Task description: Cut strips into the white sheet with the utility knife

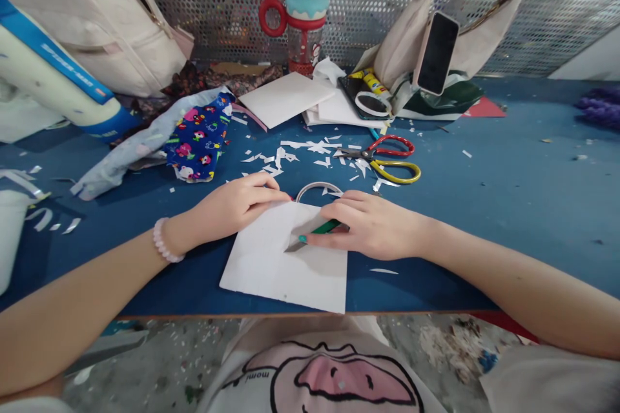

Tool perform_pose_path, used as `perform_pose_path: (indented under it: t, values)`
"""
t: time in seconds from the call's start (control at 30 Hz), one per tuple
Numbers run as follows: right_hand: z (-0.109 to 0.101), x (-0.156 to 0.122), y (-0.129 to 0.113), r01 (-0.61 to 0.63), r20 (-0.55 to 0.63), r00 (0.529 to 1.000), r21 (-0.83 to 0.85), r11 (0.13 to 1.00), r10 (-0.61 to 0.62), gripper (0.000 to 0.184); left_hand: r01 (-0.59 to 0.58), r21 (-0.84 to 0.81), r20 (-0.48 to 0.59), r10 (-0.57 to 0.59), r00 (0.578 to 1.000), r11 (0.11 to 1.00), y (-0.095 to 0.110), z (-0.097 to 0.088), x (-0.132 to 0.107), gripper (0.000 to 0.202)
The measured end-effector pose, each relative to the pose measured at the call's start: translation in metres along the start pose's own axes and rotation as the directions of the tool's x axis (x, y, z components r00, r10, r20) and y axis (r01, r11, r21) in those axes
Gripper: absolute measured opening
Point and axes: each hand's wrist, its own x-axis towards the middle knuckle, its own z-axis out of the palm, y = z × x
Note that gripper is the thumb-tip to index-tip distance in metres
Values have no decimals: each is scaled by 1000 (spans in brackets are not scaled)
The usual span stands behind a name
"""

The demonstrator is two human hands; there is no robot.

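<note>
A white sheet of paper [271, 264] lies on the blue table [508, 206] near its front edge. My left hand [237, 203] rests with fingers pressed together on the sheet's top edge. My right hand [371, 226] is closed around a green-handled craft knife [317, 232], whose blade tip touches the paper near its middle. A clear ring, perhaps a tape roll [317, 188], sits just behind the sheet between my hands.
Red and yellow-handled scissors [387, 158] lie behind among white paper scraps [290, 155]. Patterned cloth [198, 142], white sheets [285, 98], a red drink bottle [303, 19], a propped phone [437, 51], bags and a mesh wall stand at the back.
</note>
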Motion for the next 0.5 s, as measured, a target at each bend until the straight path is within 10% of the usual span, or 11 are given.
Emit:
perform_pose_path:
  t: [0.5]
  values:
    - [1,0,2,-49,-109,993,-106,993,38,27,-16,5,-6,16,1000,1000,-2,2,0,38]
